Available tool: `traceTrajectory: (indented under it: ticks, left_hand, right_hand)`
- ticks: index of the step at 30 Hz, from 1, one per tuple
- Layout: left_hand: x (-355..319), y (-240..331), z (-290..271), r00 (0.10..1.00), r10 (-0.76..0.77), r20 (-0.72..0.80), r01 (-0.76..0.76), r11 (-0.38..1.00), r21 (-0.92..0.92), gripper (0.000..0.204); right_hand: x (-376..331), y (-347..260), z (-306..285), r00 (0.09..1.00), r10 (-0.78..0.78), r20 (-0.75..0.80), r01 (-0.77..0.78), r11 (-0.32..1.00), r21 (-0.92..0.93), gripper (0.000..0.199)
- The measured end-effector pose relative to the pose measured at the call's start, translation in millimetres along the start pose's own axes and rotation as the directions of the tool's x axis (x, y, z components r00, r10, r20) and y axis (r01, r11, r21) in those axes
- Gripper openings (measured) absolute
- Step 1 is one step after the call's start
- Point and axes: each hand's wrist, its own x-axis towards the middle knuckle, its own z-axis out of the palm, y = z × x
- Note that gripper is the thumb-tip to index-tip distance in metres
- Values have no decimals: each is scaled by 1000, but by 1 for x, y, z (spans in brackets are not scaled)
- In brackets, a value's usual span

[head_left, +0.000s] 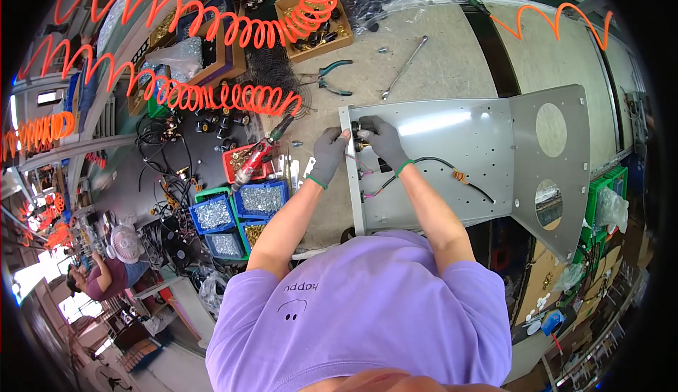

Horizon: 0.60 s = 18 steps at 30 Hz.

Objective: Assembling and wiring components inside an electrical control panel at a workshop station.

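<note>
A grey sheet-metal housing (445, 173) lies on the workbench before me, with a panel (554, 159) with two large round holes at its right end. My left hand (329, 153), in a grey glove with a green cuff, is closed at the outer face of the housing's left wall; what its fingertips hold is hidden. On the inner side of that wall, my right hand (383, 145), gloved alike, has its fingers closed on a small black-and-brass fitting (359, 138). Beneath the right wrist, a black cable (474, 186) and thin coloured wires (369, 196) lie inside the housing.
Left of the housing are a red air screwdriver (256, 160) on an orange coiled hose (247, 98), blue bins of screws (263, 198) and a red tray (236, 160). Pliers (332, 78) and a wrench (405, 67) lie beyond. A co-worker (106, 275) is far left.
</note>
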Motion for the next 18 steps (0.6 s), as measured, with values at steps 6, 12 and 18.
traceTrajectory:
  ticks: [6,12,18]
  left_hand:
    - [1,0,0,1000,4,12,-4,1000,24,30]
    - [0,2,1,1000,-16,-13,16,1000,-10,28]
    - [-1,4,-1,999,40,-3,-40,999,29,28]
  right_hand:
    - [0,5,3,972,-230,-39,224,966,-129,30]
    - [0,4,7,964,-259,-57,229,921,-315,28]
    - [7,1,9,989,-142,-29,116,900,-421,32]
